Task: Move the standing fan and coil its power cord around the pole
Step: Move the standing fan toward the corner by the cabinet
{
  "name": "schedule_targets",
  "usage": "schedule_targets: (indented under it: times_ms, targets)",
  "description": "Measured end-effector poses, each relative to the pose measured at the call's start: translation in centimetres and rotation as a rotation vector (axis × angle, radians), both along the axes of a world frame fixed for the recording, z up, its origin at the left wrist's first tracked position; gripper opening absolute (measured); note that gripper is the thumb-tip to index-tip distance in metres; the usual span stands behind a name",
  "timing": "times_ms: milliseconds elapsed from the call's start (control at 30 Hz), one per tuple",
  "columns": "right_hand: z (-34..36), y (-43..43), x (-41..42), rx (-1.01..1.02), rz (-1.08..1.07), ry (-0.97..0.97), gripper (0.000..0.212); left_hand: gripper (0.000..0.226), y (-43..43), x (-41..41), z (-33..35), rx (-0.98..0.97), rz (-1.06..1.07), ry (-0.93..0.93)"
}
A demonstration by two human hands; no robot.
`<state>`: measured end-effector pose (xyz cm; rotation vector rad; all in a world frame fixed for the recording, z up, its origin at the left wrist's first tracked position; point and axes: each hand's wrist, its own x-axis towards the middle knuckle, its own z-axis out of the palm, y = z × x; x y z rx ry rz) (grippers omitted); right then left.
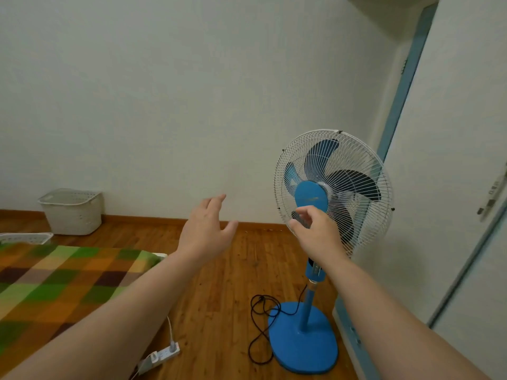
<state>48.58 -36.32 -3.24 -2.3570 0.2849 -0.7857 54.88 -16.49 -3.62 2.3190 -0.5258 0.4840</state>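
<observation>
So the blue standing fan (329, 187) stood on the wood floor (219, 283) right by the wardrobe door (452, 187), its black power cord (260, 325) lying loose beside the base (304, 349), unplugged by the look of it. Right hand (315, 231) was half curled at the grille, grip on nothing yet. Left hand (205, 229) was spread and empty, probably heading for the pole (308, 308) to steady the lift.

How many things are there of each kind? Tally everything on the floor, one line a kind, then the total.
Standing fan: 1
Power cord: 1
Laundry basket: 1
Power strip: 1
Checked mattress: 1
Total: 5
</observation>
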Motion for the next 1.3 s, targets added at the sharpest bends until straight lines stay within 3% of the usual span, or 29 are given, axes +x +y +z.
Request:
schedule_targets:
  times_ms: [533,1300]
  targets:
    - [0.1,0.2,23.5,0.075,-0.035,0.032,0.035,0.059,-1.2,23.9,1.2,-0.035,-0.066,0.004]
    - [-0.8,-6.6,46.7,0.147,-0.045,0.004,0.032,0.057,-8.7,46.4,0.5,-0.020,-0.091,0.010]
